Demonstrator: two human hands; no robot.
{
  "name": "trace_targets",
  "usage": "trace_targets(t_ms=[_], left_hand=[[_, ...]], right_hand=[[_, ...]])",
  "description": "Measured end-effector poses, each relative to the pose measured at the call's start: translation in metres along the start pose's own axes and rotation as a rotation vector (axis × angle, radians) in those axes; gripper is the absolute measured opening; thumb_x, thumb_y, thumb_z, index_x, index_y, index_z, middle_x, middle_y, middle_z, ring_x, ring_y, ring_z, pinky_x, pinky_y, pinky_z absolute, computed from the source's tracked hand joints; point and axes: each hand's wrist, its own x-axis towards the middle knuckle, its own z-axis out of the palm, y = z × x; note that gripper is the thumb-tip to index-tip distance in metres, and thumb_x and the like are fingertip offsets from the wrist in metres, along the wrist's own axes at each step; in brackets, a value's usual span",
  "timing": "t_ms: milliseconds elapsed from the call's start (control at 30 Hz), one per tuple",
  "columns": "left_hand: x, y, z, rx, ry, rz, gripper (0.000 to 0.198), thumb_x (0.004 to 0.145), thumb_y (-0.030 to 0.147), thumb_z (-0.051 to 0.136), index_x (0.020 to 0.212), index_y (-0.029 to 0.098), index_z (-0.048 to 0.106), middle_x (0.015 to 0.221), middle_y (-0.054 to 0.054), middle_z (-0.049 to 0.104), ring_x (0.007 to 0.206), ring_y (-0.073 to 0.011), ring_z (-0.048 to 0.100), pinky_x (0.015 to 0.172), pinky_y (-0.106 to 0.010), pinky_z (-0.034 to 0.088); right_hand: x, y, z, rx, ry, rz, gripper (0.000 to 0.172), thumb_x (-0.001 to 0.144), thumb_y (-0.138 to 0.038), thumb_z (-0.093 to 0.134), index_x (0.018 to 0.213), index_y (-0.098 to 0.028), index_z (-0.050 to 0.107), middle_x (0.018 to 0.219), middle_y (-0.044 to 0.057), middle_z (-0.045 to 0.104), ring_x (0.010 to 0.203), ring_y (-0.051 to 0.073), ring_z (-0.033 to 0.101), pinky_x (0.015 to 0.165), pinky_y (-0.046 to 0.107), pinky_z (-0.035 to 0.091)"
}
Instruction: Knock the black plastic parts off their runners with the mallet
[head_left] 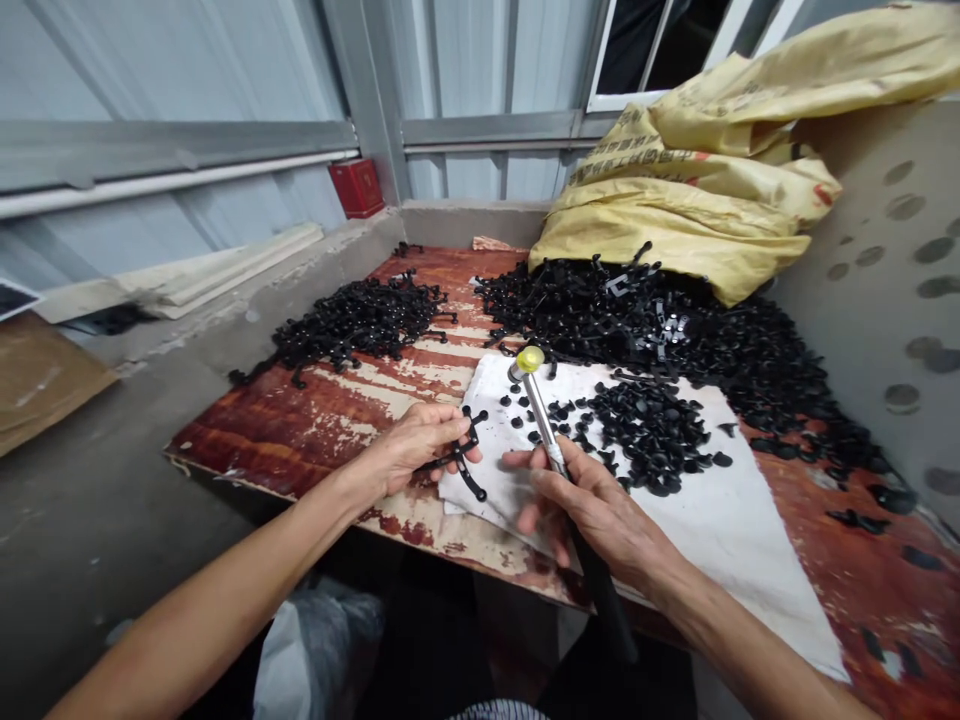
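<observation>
My left hand grips a black plastic sprue frame with small round parts at its ends, held just over the left edge of a white cloth. My right hand holds a small hammer by its metal shaft, its yellow-tipped head pointing away from me above the cloth. A heap of small black round parts lies on the cloth just beyond the hammer.
A worn red board serves as the work surface. A pile of black sprue frames sits at its far left, a larger black pile spills from a yellow sack at the back right. A grey wall stands right.
</observation>
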Motion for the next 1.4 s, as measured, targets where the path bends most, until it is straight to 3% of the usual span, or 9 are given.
trace_targets(t_ms=[100, 233, 333, 533, 1067, 1400], left_hand=[[-0.004, -0.001, 0.0, 0.039, -0.021, -0.049, 0.031, 0.069, 0.036, 0.074, 0.066, 0.015, 0.052, 0.062, -0.005, 0.069, 0.039, -0.0066, 0.052, 0.032, -0.014, 0.035], [-0.008, 0.001, 0.007, 0.082, -0.058, -0.074, 0.025, 0.079, 0.031, 0.065, 0.066, 0.014, 0.053, 0.057, 0.0, 0.064, 0.03, -0.0018, 0.039, 0.028, -0.013, 0.021], [-0.009, 0.001, 0.013, 0.159, -0.049, -0.096, 0.02, 0.085, 0.024, 0.057, 0.068, 0.014, 0.054, 0.057, 0.0, 0.065, 0.029, -0.001, 0.038, 0.028, -0.012, 0.018], [-0.007, 0.0, 0.019, 0.223, -0.029, -0.107, 0.021, 0.089, 0.02, 0.053, 0.068, 0.014, 0.053, 0.054, 0.002, 0.062, 0.029, -0.0008, 0.037, 0.029, -0.013, 0.018], [-0.007, -0.002, 0.02, 0.274, -0.044, -0.127, 0.022, 0.087, 0.024, 0.056, 0.067, 0.014, 0.055, 0.056, 0.001, 0.065, 0.03, -0.0009, 0.039, 0.032, -0.014, 0.016], [-0.008, 0.002, 0.025, 0.35, -0.016, -0.103, 0.024, 0.087, 0.023, 0.053, 0.064, 0.014, 0.054, 0.052, 0.002, 0.061, 0.029, -0.0008, 0.036, 0.032, -0.014, 0.02]], right_hand=[[-0.009, 0.002, 0.001, 0.007, 0.036, -0.023, 0.032, 0.081, -0.049, 0.06, 0.09, -0.023, 0.045, 0.071, -0.002, 0.069, 0.032, 0.005, 0.046, 0.032, 0.018, 0.036], [-0.023, 0.004, -0.002, 0.017, 0.149, -0.042, 0.038, 0.079, -0.054, 0.064, 0.093, -0.023, 0.048, 0.046, -0.011, 0.048, 0.033, 0.005, 0.035, 0.032, 0.014, 0.03], [-0.034, 0.01, -0.007, 0.024, 0.17, -0.012, 0.046, 0.075, -0.062, 0.066, 0.089, -0.022, 0.049, 0.043, -0.013, 0.037, 0.034, 0.004, 0.029, 0.032, 0.014, 0.03], [-0.047, 0.024, -0.009, 0.076, 0.169, 0.068, 0.06, 0.066, -0.069, 0.07, 0.095, -0.019, 0.055, 0.049, -0.012, 0.041, 0.034, 0.003, 0.031, 0.03, 0.016, 0.031], [-0.048, 0.034, -0.014, 0.183, 0.185, 0.043, 0.054, 0.068, -0.062, 0.075, 0.095, -0.017, 0.061, 0.054, -0.01, 0.044, 0.033, 0.001, 0.033, 0.03, 0.014, 0.031], [-0.049, 0.036, -0.015, 0.128, 0.147, 0.032, 0.054, 0.072, -0.065, 0.068, 0.097, -0.018, 0.06, 0.055, -0.01, 0.041, 0.035, 0.003, 0.031, 0.031, 0.016, 0.029]])
